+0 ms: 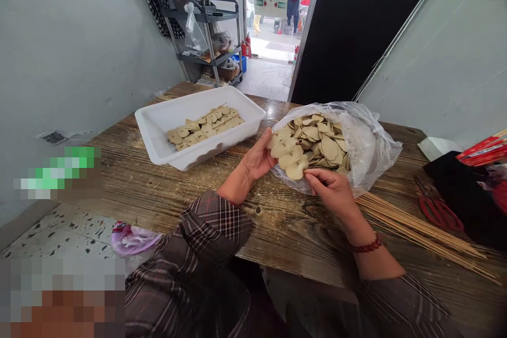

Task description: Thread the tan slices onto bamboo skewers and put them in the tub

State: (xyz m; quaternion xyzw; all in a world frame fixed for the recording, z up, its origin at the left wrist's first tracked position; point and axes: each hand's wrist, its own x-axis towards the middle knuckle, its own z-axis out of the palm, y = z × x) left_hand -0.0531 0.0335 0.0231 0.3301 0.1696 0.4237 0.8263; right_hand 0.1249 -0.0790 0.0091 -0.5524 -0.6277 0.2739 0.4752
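Between my hands is a row of overlapping flat beige slices (291,156), held over the near left edge of a clear plastic bag (366,142) full of loose slices (330,148). My left hand (259,157) is closed on the far left end of this row. With thumb and fingers pinched, my right hand (330,187) grips the near end, where a thin stick tip seems to show. A white tray (198,153) to the left holds more slices on sticks (208,127).
Thin wooden sticks (423,227) lie at the right, beside red-handled scissors (439,211) and a black cloth (463,190). Red packets (485,148) are at the right edge. A grey cart (209,16) stands beyond the wooden table (158,190), near a doorway.
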